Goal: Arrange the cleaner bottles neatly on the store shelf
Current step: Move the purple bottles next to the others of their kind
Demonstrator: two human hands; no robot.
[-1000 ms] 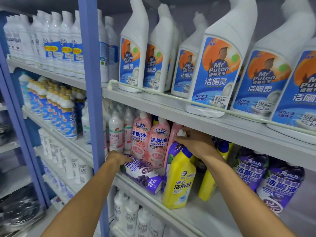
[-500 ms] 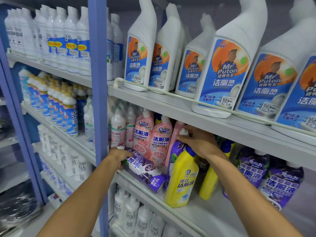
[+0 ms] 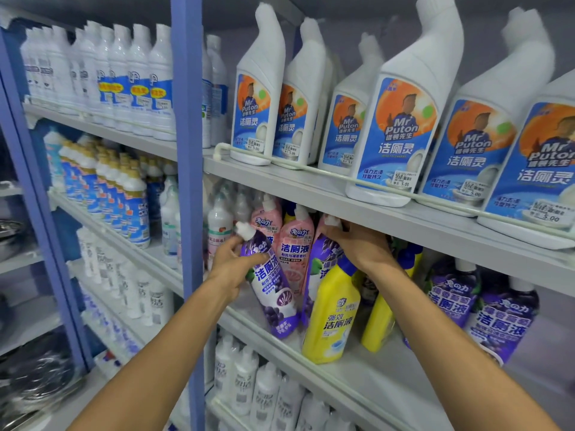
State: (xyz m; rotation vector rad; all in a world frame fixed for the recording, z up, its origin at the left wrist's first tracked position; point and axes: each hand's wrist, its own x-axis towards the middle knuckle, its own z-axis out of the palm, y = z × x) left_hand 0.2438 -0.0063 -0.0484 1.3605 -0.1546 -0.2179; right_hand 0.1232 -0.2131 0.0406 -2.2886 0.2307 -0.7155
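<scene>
My left hand (image 3: 231, 264) grips a purple cleaner bottle (image 3: 273, 293) by its upper body; the bottle stands almost upright, leaning left, at the front of the middle shelf (image 3: 367, 373). My right hand (image 3: 357, 244) holds the neck of a second purple bottle (image 3: 322, 262) just under the upper shelf. Two pink bottles (image 3: 294, 244) stand behind them. A yellow bottle (image 3: 331, 315) stands in front of my right wrist, another yellow one (image 3: 379, 321) behind it. Two purple bottles (image 3: 504, 321) stand further right.
White bottles with blue labels (image 3: 401, 132) line the upper shelf (image 3: 311, 194) close above my right hand. A blue upright post (image 3: 186, 169) stands left of my left arm. White bottles fill the left bay (image 3: 124, 194) and the lower shelf (image 3: 264, 390).
The purple bottle that lay on its side at the shelf front has been raised by my left hand to nearly upright. My right hand stays on the other purple bottle's neck.
</scene>
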